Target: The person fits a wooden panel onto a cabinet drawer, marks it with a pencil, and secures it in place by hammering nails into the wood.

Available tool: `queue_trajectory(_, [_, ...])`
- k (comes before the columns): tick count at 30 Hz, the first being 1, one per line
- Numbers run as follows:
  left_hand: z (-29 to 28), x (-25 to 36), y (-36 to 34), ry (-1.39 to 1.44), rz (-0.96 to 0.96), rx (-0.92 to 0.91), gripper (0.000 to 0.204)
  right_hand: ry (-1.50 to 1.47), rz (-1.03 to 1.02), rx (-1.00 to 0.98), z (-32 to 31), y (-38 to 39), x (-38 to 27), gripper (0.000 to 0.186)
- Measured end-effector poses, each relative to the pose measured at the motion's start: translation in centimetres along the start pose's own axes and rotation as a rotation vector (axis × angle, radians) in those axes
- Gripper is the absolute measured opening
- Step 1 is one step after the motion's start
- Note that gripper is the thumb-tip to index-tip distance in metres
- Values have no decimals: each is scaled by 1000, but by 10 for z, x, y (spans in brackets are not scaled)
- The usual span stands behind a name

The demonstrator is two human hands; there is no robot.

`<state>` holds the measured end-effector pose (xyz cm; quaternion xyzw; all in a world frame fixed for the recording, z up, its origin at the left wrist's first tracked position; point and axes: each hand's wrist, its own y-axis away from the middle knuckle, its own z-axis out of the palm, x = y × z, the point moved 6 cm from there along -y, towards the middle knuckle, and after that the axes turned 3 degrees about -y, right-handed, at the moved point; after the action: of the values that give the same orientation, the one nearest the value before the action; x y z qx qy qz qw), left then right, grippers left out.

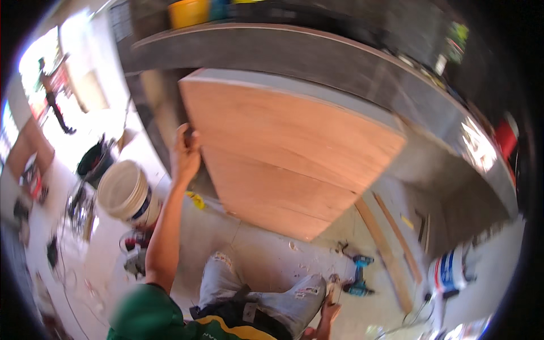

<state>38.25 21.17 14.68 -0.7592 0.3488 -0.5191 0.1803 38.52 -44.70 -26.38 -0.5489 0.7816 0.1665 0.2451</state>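
My left hand (186, 154) is at the left edge of the plywood panel (289, 153), fingers bent; I cannot tell whether they are gripping it. The panel leans at a slant ahead of me, its pale edge on the far side, just below the grey counter (255, 51). My right hand (330, 310) is low beside my right knee (309, 289), too blurred for me to tell how its fingers stand or whether they hold anything. Just right of it, a blue cordless drill (358, 279) lies on the floor, with two wooden strips (388, 260) farther right. A white bucket (146, 208) stands to my left.
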Motion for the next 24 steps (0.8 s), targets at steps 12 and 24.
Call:
queue_trajectory(12, [-5, -145, 264, 96, -247, -813, 13, -189, -265, -51, -61, 9, -104, 61])
queue_trajectory(24, [12, -122, 280, 721, -588, -549, 16, -163, -555, -336, -78, 49, -195, 40])
